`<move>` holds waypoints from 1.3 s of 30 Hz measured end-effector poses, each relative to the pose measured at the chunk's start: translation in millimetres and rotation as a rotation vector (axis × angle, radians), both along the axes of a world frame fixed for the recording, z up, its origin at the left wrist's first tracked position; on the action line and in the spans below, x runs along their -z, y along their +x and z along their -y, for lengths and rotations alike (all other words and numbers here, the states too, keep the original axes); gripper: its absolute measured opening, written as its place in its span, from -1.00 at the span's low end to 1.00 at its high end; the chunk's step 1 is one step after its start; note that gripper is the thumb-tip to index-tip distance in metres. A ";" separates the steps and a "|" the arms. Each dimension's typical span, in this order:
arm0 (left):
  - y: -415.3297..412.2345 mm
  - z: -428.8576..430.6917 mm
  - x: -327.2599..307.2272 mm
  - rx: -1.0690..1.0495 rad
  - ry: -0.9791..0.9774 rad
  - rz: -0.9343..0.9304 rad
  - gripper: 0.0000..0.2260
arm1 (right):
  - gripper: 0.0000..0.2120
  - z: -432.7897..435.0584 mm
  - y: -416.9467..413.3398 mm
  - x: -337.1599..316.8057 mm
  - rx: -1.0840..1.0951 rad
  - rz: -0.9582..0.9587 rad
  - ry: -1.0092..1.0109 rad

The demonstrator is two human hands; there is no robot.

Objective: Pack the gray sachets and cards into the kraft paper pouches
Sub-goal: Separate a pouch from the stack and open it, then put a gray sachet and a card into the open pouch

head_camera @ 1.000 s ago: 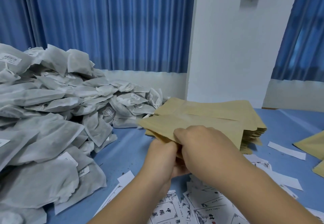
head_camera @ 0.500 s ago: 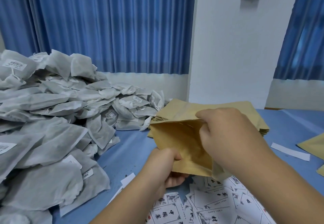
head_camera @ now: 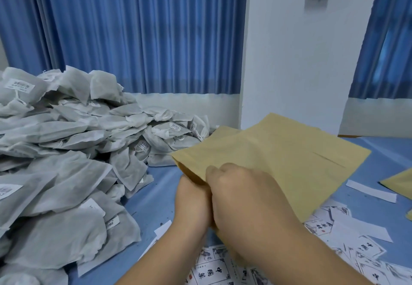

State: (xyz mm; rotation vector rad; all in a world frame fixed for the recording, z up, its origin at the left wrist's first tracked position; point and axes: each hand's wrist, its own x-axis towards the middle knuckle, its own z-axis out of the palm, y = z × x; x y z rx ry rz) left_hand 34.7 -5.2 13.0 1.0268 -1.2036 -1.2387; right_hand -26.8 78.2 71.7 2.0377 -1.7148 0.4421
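Observation:
Both of my hands hold one kraft paper pouch [head_camera: 278,157] lifted above the blue table. My left hand [head_camera: 192,200] grips its near edge from below, fingers hidden under the paper. My right hand [head_camera: 243,197] pinches the same edge from above, right beside the left. The pouch mouth gapes slightly at its left corner. A large heap of gray sachets [head_camera: 66,162] with small white labels fills the left side. Printed cards [head_camera: 214,271] lie scattered on the table under my forearms and to the right.
The blue table [head_camera: 156,186] shows bare between the sachet heap and my hands. White paper strips [head_camera: 371,192] and another kraft pouch [head_camera: 399,182] lie at the right edge. A white wall pillar and blue curtains stand behind.
My right hand has come back down from the pouch's upper edge to meet my left hand at the near edge. The pouch has swung up flatter and now hides the pouch stack behind it.

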 end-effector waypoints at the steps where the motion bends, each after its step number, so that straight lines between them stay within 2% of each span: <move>1: 1.4 -0.2 0.5 0.000 -0.040 0.090 -0.81 | -0.63 -1.2 -0.2 -3.1 0.041 0.013 -0.034; 3: 6.1 4.9 7.3 -0.014 -0.068 0.209 -0.90 | -0.51 -5.8 -4.2 -11.8 0.045 0.143 -0.129; 6: 11.2 11.0 15.3 0.064 0.138 0.064 -0.85 | -0.49 -7.3 -12.7 -19.4 0.050 0.166 -0.191; 8: 10.5 12.4 15.8 0.147 0.230 -0.077 -0.83 | -0.61 -5.6 -15.7 -18.0 0.114 0.103 -0.177; 11: 7.8 7.6 8.8 0.312 0.190 -0.242 -0.74 | -0.91 -3.4 -20.2 -17.6 0.135 0.127 -0.089; 14: 7.8 3.2 1.3 0.426 0.170 -0.419 -0.61 | -0.76 -3.5 -26.3 -21.3 0.173 0.213 -0.070; 16: 10.2 2.0 -1.7 0.473 0.219 -0.555 -0.59 | -0.74 -4.4 -32.5 -24.7 0.174 0.288 -0.106; 21: 17.4 4.7 -5.1 0.445 0.335 -0.665 -0.71 | -0.78 3.3 -34.4 -46.3 0.113 0.415 -0.193; 26: 22.5 7.6 -7.0 0.383 0.388 -0.837 -0.84 | -0.74 29.5 -28.2 -65.4 0.110 0.427 -0.127; 32: 28.6 15.5 -3.9 0.329 0.376 -0.822 -0.85 | -0.74 39.8 -23.9 -62.0 0.048 0.524 -0.098; 39: 38.3 18.3 -11.8 0.338 0.177 -0.439 -0.85 | -0.78 45.5 -22.1 -55.9 0.110 0.458 -0.049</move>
